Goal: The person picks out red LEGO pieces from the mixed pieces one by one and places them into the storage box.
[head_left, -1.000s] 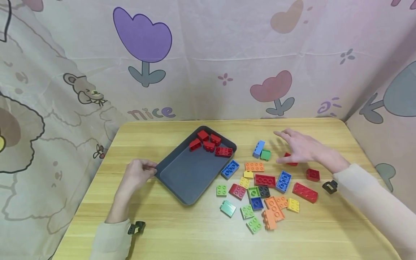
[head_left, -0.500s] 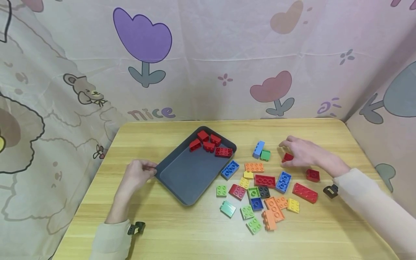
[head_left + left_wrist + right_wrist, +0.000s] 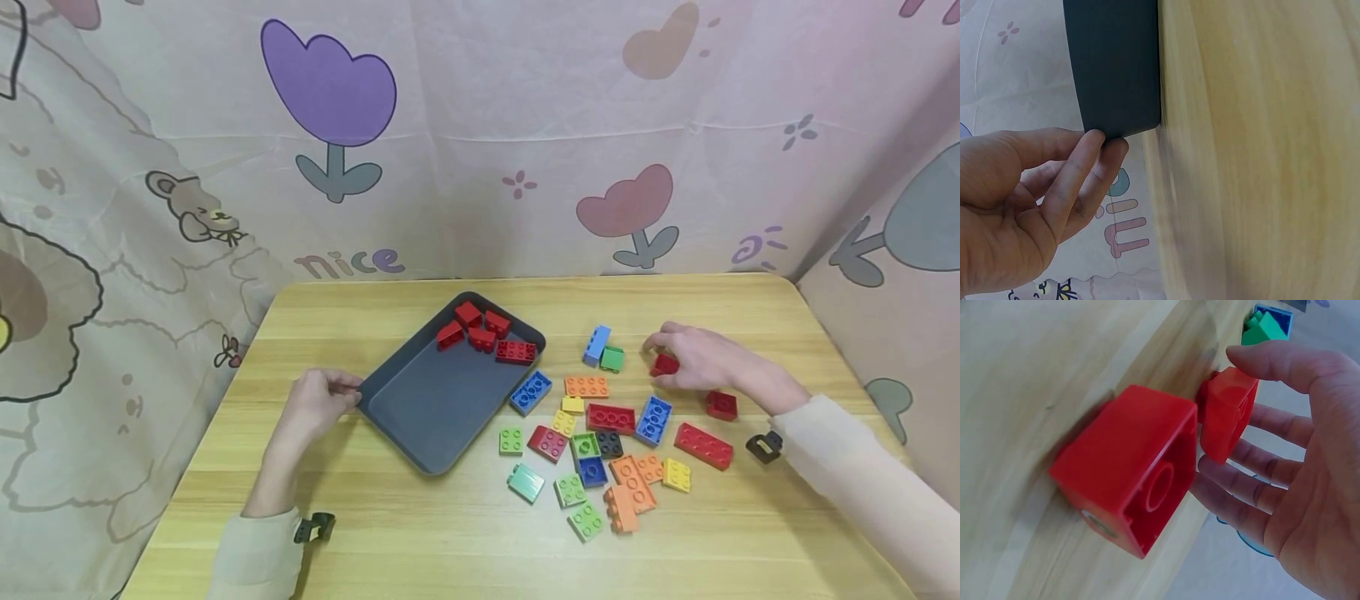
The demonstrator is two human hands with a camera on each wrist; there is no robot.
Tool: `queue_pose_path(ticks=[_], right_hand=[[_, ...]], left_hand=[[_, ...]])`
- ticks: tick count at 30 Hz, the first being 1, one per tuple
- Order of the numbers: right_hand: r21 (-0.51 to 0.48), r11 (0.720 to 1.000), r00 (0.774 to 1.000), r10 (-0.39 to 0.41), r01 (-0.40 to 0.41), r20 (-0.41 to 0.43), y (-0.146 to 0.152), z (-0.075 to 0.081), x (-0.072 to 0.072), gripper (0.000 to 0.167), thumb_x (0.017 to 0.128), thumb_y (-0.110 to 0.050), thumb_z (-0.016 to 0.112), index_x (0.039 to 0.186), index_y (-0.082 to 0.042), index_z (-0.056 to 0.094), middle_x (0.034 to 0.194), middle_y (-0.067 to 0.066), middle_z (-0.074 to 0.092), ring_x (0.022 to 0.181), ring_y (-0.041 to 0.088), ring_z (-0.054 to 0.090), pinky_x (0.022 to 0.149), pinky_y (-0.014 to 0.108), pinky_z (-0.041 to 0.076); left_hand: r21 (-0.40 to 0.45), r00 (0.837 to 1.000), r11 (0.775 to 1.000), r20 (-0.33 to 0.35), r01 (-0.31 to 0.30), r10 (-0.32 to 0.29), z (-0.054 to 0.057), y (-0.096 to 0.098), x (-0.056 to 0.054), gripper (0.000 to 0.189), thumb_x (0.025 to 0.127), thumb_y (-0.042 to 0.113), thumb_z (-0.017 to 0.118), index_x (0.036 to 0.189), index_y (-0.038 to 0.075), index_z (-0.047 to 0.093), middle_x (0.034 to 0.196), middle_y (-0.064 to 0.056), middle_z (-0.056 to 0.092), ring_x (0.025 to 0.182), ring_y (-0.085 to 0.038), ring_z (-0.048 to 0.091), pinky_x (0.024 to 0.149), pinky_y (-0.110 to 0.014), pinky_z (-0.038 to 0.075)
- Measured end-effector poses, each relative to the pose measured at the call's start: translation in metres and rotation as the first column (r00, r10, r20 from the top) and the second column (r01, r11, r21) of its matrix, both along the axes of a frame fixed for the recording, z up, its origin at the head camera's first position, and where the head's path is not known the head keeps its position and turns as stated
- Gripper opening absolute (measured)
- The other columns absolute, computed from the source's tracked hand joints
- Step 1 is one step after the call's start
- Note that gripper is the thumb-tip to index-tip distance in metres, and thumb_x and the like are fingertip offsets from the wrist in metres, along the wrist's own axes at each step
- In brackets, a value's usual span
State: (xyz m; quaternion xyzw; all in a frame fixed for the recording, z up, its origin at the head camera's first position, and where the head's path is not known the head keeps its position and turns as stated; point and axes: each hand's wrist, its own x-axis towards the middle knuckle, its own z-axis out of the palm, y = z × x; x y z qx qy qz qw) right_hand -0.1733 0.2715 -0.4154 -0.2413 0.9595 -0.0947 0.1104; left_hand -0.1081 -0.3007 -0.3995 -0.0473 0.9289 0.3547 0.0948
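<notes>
My left hand [image 3: 318,404] pinches the near-left corner of a dark grey tray [image 3: 420,417]; in the left wrist view, thumb and fingers [image 3: 1075,181] meet at the end of the tray's wall [image 3: 1116,69]. Several red toy bricks [image 3: 482,337] lie in the tray's far end. At the table's right, my right hand [image 3: 697,354] curls its thumb and fingers around a small red brick [image 3: 664,365]. The right wrist view shows that brick [image 3: 1225,415] between thumb and fingers, partly hidden. A second red brick [image 3: 1129,462] stands close to the hand, apart from it.
Loose bricks of many colours lie right of the tray, among them a long red brick [image 3: 703,446], a blue one [image 3: 654,419] and orange ones [image 3: 633,483]. A light blue brick [image 3: 597,345] and a green brick [image 3: 612,358] sit left of my right hand. Patterned cloth [image 3: 480,167] hangs behind the table.
My right hand has come down and its fingers have drawn in around the small red brick. My left hand and the tray stay where they were.
</notes>
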Motion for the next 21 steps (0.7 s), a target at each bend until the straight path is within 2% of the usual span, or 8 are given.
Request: queue_pose_path(ticks=[5,12,21], right_hand=[[-0.009,1.0,1.0,0.012,-0.013,-0.006,-0.0007,0.0001,0.0007,0.042,0.081,-0.024,0.086,0.12,-0.013,0.074,0.11,0.006,0.067,0.086,0.015,0.061,0.078,0.042,0.058],[-0.029,0.999,0.999,0.03,-0.029,0.015,0.0,-0.0006,0.0008,0.032,0.082,-0.017,0.084,0.113,-0.016,0.077,0.108,0.004,0.068,0.086,0.014,0.061,0.078,0.036,0.055],[-0.038,0.998,0.998,0.052,-0.05,0.04,-0.0016,0.0002,0.0008,0.026,0.085,-0.009,0.082,0.11,-0.014,0.079,0.11,0.006,0.07,0.093,0.016,0.064,0.084,0.04,0.059]], left_hand=[[0.0,1.0,1.0,0.007,-0.001,0.001,0.0001,-0.0002,0.0003,0.022,0.096,0.001,0.07,0.115,-0.008,0.075,0.1,-0.022,0.077,0.082,-0.019,0.076,0.069,-0.029,0.058],[-0.002,1.0,1.0,0.002,0.004,-0.004,-0.0009,-0.0002,0.0007,0.022,0.096,0.001,0.069,0.115,-0.008,0.075,0.101,-0.022,0.077,0.083,-0.02,0.076,0.07,-0.027,0.058],[-0.002,1.0,1.0,-0.004,0.001,-0.001,-0.0018,0.0005,0.0006,0.022,0.097,0.001,0.068,0.115,-0.008,0.075,0.102,-0.022,0.077,0.086,-0.023,0.077,0.072,-0.029,0.059]])
